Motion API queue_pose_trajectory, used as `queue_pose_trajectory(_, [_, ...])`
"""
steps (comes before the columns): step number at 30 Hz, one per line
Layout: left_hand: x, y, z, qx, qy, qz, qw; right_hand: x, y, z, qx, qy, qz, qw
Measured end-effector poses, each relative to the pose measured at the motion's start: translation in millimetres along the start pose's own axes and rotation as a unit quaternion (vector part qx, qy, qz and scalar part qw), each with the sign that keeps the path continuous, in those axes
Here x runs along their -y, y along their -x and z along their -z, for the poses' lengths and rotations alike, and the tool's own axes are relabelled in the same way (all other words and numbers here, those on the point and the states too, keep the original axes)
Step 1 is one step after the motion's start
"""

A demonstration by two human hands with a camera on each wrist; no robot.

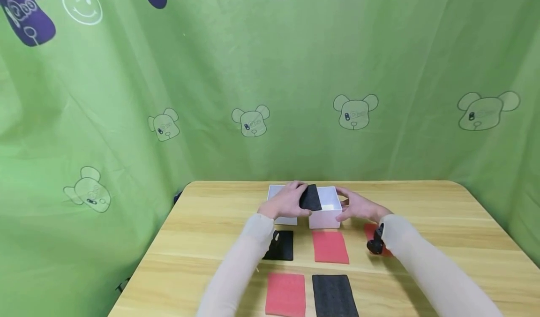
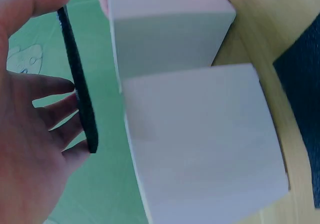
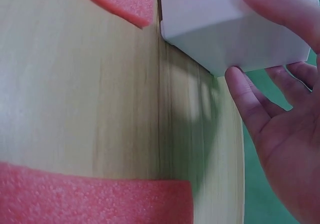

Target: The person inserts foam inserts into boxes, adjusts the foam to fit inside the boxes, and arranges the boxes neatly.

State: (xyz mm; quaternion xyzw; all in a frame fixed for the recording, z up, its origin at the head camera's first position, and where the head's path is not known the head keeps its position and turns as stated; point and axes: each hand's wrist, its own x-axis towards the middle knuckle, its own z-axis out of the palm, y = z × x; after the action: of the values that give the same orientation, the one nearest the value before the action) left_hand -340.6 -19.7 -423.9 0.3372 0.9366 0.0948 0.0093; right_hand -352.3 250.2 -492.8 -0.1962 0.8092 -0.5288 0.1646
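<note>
My left hand (image 1: 286, 203) pinches a thin black foam sheet (image 1: 310, 198) between thumb and fingertips, above the two white boxes. In the left wrist view the sheet (image 2: 79, 79) is seen edge-on. My right hand (image 1: 358, 206) grips the right-hand white box (image 1: 325, 220) at its right side. The right wrist view shows the thumb lying over one face of that box (image 3: 225, 39), with the fingers along another. The left-hand white box (image 1: 288, 221) stands beside it, partly hidden by my left hand. Both boxes are open-topped.
On the wooden table (image 1: 443, 242) lie a black sheet (image 1: 285, 245), a red sheet (image 1: 330, 246), another red sheet (image 1: 285, 294) and a nearer black sheet (image 1: 334, 295). A third red sheet (image 1: 370, 230) is partly covered by my right wrist. A green curtain (image 1: 295, 64) hangs behind.
</note>
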Motion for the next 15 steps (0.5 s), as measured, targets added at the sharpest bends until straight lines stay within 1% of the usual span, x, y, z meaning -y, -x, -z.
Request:
queue_pose_trajectory(3, [-4.3,-8.5,-4.9,0.002,-0.005,-0.001,1.0000,-1,-0.1,0,0.001,0.001,0.002,1.0000])
queue_pose_trajectory(6, [-7.9,-17.1,-8.3,-0.001,-0.003,0.000,1.0000,-1,-0.6,1,-0.006,0.001,-0.004,1.0000])
queue_pose_trajectory(9, [-10.6,-25.0,-12.0,0.000,-0.007,-0.002,1.0000,-1,-1.2,1,-0.004,0.010,-0.002,0.9999])
queue_pose_trajectory(11, [-12.3,-29.3,-14.5,0.003,-0.010,-0.002,0.9999,-1,-1.4,0,-0.004,0.011,-0.005,0.9999])
queue_pose_trajectory(13, [-14.8,-32.7,-16.6,0.007,-0.013,-0.003,0.9999,-2,-1.4,0,0.003,0.009,0.001,0.9999])
queue_pose_trajectory(15, [-17.3,-35.7,-18.2,0.009,-0.018,-0.008,0.9998,-4,-1.2,0,0.005,0.000,0.000,1.0000])
